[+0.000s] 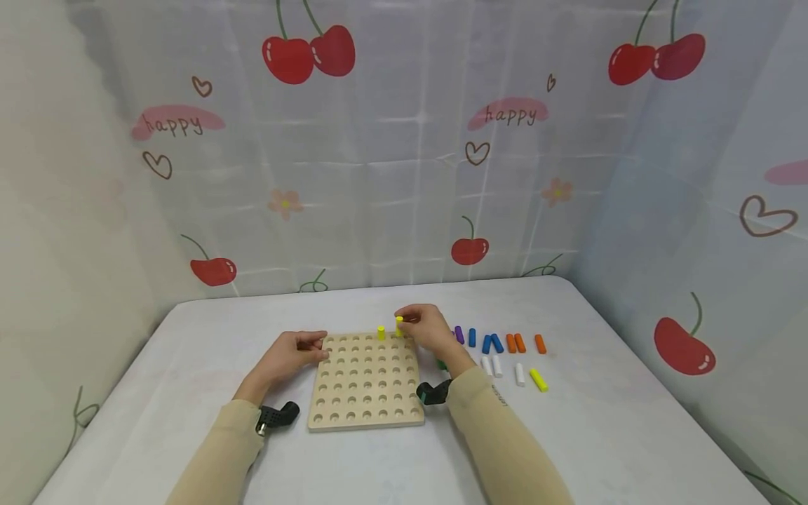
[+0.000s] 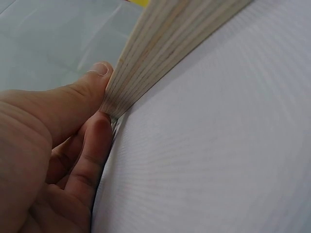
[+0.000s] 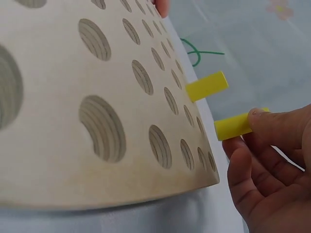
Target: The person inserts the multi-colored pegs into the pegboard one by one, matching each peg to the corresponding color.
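A square wooden pegboard with rows of round holes lies on the table. My left hand holds its far left corner; in the left wrist view the thumb lies against the board's layered edge. One yellow peg stands upright in a hole of the far row. To its right, my right hand pinches another yellow peg between thumb and fingers, over the far right part of the board. In the right wrist view the held peg's lower end shows outside any hole.
Right of the board lie loose pegs: blue, purple, orange, white and one yellow peg. A green peg is partly hidden by the right forearm. A printed curtain hangs behind the white table.
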A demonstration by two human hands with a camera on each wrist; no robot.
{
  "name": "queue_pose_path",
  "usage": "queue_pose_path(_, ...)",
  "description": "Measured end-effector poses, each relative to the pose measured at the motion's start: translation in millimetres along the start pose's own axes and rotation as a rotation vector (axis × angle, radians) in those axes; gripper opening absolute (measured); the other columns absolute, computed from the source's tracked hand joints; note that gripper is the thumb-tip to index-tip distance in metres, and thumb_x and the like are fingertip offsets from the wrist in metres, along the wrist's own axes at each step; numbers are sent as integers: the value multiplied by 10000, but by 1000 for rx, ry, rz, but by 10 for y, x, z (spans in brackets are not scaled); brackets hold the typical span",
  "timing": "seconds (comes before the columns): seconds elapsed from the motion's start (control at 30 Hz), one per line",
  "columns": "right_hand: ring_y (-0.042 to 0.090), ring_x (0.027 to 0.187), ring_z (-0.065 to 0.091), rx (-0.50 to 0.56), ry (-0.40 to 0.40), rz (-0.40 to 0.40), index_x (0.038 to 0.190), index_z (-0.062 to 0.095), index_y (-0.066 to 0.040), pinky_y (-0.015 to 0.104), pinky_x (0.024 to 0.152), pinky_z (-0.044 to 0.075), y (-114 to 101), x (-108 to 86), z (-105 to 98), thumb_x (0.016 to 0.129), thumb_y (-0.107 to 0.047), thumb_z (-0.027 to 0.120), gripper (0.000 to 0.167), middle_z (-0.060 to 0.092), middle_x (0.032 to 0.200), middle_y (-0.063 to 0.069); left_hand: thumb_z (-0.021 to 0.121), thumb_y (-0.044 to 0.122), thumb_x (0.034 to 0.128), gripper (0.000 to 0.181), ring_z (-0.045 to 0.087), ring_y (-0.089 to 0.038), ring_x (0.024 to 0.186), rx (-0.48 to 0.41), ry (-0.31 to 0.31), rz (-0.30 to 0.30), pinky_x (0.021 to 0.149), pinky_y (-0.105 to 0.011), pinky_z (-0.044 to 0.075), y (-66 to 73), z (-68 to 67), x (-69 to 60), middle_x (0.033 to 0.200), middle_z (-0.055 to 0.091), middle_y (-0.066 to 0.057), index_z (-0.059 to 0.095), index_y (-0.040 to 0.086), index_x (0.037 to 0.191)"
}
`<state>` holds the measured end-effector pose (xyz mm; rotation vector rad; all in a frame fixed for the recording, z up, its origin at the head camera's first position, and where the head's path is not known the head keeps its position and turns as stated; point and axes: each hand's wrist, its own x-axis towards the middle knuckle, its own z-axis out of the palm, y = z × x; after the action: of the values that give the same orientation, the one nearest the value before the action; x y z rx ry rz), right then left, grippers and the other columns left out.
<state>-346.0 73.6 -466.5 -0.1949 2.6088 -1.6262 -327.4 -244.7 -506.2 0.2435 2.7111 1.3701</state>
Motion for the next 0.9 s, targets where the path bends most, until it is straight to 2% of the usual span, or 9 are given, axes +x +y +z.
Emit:
queue_pose_path(0.13, 224, 1047, 652, -9, -5, -4, 1186, 747, -50, 350, 888, 559, 2, 10, 46, 960, -74, 711, 231, 719, 1138, 90, 824, 274, 894, 552, 604, -145, 930, -2, 4, -1, 795, -231, 487, -7, 11, 9, 1018, 725, -15, 662, 62, 1377)
queue_pose_path(0.47, 208, 1003, 614, -3, -5, 44, 1170, 746, -60, 312, 840, 562, -17, 16, 107, 970, -57, 694, 206, 692, 1117, 87, 826, 250, 891, 545, 589, -150, 924, -6, 8, -4, 755, -228, 485, 17, 16, 10, 1016, 717, -19, 663, 53, 1372)
queue_pose_path(0.7, 216, 1031, 633, -46, 3, 20, 1138, 762, -91, 364, 897, 550, -16, -3, 128, 971, -64, 696, 182, 709, 1118, 77, 828, 255, 890, 542, 585, -152, 925, 9, 12, -5, 762, -237, 479, 26, 0, 13, 1012, 717, -12, 668, 61, 1370)
queue_pose_path(0.9, 203, 1025, 631, -69, -1, 42, 1126, 771, -124, 379, 921, 543, 28, 2, 147, 960, -82, 711, 181, 711, 1103, 52, 823, 259, 894, 544, 594, -148, 924, 18, 8, 7, 773, -236, 484, 22, -8, -1, 1014, 722, -12, 664, 53, 1372)
